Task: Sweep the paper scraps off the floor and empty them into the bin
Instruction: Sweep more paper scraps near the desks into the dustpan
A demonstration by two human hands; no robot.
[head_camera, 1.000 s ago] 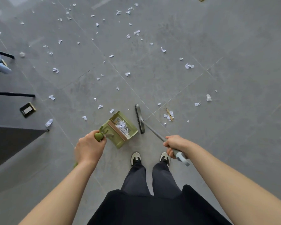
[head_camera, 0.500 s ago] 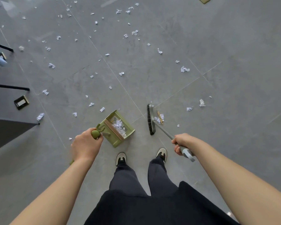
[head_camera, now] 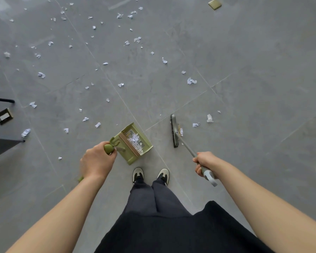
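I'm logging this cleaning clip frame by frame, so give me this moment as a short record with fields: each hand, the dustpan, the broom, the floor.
left hand: left hand grips the green dustpan handle
right hand: right hand grips the grey broom handle
dustpan: green dustpan, already holding white paper scraps
broom: broom head down at the floor, right of the dustpan, apart from it
floor: grey tiles, many scraps scattered ahead and to the left; two lie just right of the broom head
bin: not in view
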